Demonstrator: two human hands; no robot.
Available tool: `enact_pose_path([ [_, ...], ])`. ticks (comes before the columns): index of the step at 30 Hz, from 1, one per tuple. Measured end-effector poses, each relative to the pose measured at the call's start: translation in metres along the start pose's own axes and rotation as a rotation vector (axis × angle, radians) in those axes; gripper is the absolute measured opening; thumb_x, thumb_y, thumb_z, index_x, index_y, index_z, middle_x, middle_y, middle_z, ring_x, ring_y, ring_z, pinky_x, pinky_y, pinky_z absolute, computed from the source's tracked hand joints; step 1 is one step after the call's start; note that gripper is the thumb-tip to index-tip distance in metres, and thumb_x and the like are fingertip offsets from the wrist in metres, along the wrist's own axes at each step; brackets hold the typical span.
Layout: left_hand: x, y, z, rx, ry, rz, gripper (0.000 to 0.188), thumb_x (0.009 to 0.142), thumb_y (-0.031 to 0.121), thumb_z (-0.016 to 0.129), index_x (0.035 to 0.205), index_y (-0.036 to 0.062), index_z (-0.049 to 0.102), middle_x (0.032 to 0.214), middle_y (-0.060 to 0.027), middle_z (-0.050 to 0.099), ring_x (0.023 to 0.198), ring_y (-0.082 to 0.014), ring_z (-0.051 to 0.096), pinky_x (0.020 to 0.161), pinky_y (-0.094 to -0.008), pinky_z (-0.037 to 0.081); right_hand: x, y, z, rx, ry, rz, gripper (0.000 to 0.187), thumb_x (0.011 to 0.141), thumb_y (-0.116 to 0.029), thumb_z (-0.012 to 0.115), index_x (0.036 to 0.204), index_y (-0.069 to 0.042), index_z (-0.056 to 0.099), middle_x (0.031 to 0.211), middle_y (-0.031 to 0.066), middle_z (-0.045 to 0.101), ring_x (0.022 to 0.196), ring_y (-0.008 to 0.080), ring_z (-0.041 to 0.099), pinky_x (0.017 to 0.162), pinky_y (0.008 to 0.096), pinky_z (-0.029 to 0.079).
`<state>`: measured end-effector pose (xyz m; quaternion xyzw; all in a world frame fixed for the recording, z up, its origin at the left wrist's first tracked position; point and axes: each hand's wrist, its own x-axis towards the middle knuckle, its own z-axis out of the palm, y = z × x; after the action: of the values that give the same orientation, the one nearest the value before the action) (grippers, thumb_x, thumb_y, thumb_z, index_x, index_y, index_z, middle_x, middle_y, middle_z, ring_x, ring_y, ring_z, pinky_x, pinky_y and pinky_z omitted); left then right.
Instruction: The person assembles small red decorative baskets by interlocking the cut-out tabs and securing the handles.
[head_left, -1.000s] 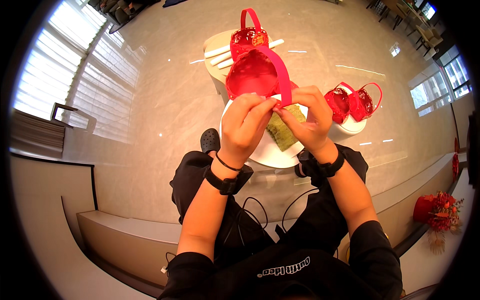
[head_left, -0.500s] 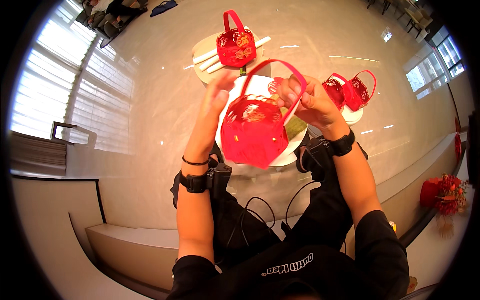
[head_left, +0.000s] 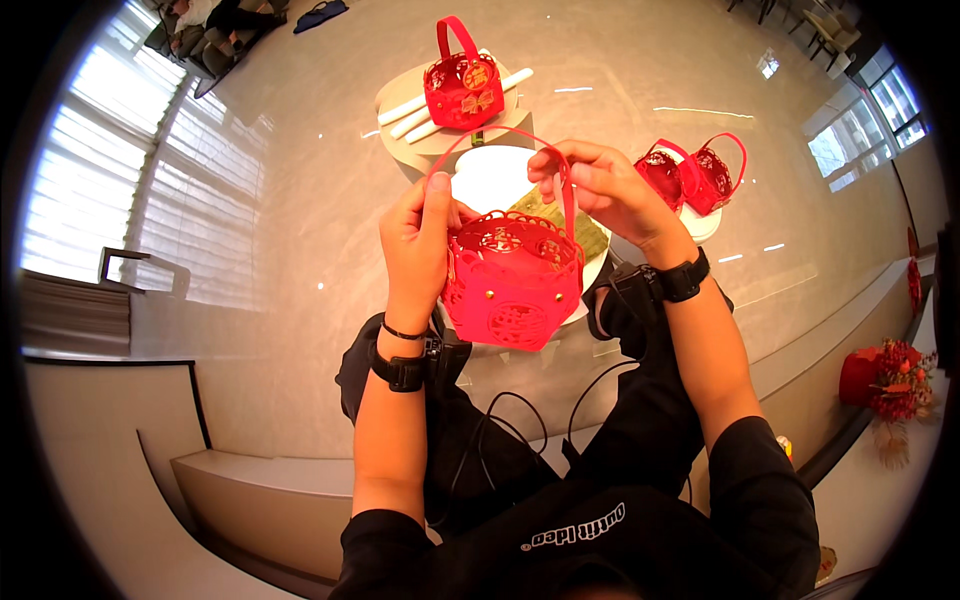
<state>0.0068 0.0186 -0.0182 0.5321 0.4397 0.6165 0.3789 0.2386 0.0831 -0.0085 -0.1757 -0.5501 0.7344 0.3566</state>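
Note:
A red cut-out paper basket (head_left: 515, 285) with gold studs and a tall strap handle hangs between my hands, its front turned toward me. My left hand (head_left: 415, 240) grips the left side, thumb up along the base of the handle, other fingers partly hidden behind the rim. My right hand (head_left: 612, 195) has thumb and fingers closed at the right side of the handle; anything else in those fingertips cannot be made out. Below the basket stands a round white table (head_left: 490, 170) with a green-brown patterned piece (head_left: 580, 225) on it.
A finished-looking red basket (head_left: 463, 90) with a gold tag and bow stands on a beige stool with white rolls (head_left: 405, 110). Two more red baskets (head_left: 712, 182) sit on a white stool at right. Red flowers (head_left: 900, 380) are at far right. Black cables (head_left: 490, 430) hang by my legs.
My left hand has come in from beside the basket and taken hold of its left side. The basket has turned more upright; the round red tag near my right fingers no longer shows.

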Motion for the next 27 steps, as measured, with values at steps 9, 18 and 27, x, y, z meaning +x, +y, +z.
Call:
enact_pose_path([
  [9,-0.0024,0.0032,-0.0041,0.067,0.097,0.058,0.041,0.103,0.022,0.052,0.068,0.0013,0.048,0.062,-0.0015,0.046,0.063,-0.0145,0.06,0.062,-0.0285,0.051,0.0042,0.0,0.0076,-0.273,0.095,0.05,0.052,0.088,-0.023,0.07,0.131,0.004,0.056,0.123,0.0158,0.063,0.119,0.0231,0.058,0.104,0.0368,0.043],
  [18,-0.0022,0.0024,-0.0085,0.144,0.114,0.105,0.041,0.102,0.023,0.054,0.068,0.0011,0.049,0.062,-0.0019,0.049,0.062,-0.0132,0.059,0.059,-0.0263,0.047,0.0036,-0.0025,0.0021,-0.156,0.063,0.101,0.052,0.093,-0.02,0.066,0.137,0.002,0.049,0.119,0.0157,0.066,0.11,0.0235,0.064,0.096,0.0341,0.048],
  [27,-0.0035,0.0045,-0.0077,0.207,0.123,0.126,0.04,0.102,0.024,0.055,0.07,0.0006,0.051,0.062,-0.0027,0.053,0.062,-0.0123,0.058,0.058,-0.0256,0.045,0.0052,0.0006,0.0003,-0.263,0.005,-0.001,0.052,0.095,-0.028,0.064,0.136,0.002,0.051,0.123,0.0155,0.064,0.118,0.0213,0.059,0.102,0.0348,0.044],
])
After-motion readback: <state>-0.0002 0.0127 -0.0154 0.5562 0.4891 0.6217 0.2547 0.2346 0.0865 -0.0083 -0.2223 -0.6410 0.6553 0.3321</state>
